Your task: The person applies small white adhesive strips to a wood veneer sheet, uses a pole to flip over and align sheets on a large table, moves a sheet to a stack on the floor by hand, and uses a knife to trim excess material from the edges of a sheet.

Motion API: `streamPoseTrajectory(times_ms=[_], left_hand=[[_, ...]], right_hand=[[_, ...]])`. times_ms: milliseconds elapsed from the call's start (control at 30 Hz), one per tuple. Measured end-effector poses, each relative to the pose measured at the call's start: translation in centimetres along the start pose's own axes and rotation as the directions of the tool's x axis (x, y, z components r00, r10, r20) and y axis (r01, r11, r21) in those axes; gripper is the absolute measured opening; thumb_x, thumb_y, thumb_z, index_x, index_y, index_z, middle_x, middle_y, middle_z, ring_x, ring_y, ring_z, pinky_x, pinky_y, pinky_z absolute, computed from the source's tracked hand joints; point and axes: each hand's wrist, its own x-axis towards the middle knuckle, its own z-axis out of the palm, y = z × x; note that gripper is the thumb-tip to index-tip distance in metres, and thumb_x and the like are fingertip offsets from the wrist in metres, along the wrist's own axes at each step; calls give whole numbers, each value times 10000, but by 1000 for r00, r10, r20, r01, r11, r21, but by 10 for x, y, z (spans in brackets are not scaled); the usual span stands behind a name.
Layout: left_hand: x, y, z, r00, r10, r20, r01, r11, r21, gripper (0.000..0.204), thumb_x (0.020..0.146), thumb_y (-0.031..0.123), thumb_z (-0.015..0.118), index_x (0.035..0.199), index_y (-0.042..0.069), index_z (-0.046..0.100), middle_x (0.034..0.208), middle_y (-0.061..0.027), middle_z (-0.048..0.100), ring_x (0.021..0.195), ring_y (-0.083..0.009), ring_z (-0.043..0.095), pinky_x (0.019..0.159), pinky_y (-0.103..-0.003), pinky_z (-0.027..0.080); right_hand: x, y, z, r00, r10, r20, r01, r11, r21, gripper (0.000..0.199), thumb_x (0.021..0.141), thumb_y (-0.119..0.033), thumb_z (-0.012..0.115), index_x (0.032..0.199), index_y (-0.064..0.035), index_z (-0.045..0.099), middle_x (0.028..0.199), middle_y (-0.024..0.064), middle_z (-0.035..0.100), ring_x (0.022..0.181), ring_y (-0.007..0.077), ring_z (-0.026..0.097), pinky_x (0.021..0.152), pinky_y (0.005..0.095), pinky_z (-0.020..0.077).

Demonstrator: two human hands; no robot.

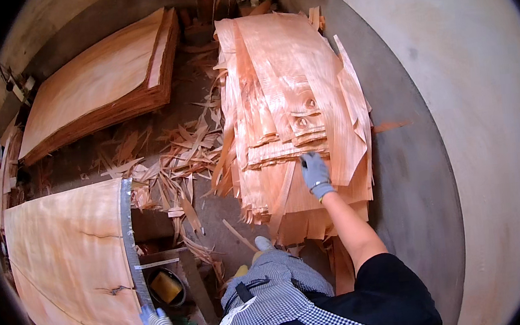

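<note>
My right hand (315,175), in a grey glove, reaches out over a tall pile of loose wood veneer (290,48). Its fingers are curled together at the near edge of a short veneer strip (281,152), which has a wavy edge. Torn pieces and knotty patches show beside it. At the lower left, my left hand (158,323), in a striped glove, lies with its fingers stretched out on the right edge of a large veneer sheet (69,241). That sheet covers a workbench and has a few dark cracks.
A thick stack of veneer sheets (94,72) stands at the far left. Scraps (178,151) litter the floor between the piles. Beside the bench, a dark round container (167,286) holds a yellowish block. A grey and white wall (419,148) curves along the right.
</note>
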Motion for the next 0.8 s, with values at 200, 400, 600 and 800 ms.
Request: streamPoseTrajectory(times_ms=[200,400,600,800], left_hand=[[-44,112,-13,919,384,90,-372,920,-125,476,663,189,579,1111,45,505,1226,-163,435,1203,-379,296,987,-468,211],[-66,144,-23,893,435,112,-410,891,-194,394,669,212,581,1034,65,564,1160,-148,490,1174,-373,330,971,-470,242],[-67,159,-22,875,474,100,-432,857,-280,314,708,201,567,994,72,588,1122,-133,521,1123,-355,389,951,-457,282],[-36,251,-33,768,616,177,-426,697,-578,278,773,139,493,1016,17,548,1046,-166,541,1004,-340,474,891,-384,367]], right_hand=[[108,13,13,988,154,17,-149,976,-157,343,687,-228,659,981,-130,512,989,127,488,873,303,545,676,412,476],[177,17,39,964,257,65,-230,933,-276,359,698,-303,656,969,-112,518,999,105,474,902,285,545,672,409,497],[192,-3,28,985,67,-160,-16,954,299,224,747,-244,568,745,-20,573,736,186,581,693,331,572,583,386,458],[65,-17,33,926,-189,327,-30,827,561,233,734,-208,564,725,25,567,590,141,561,502,171,521,518,320,446]])
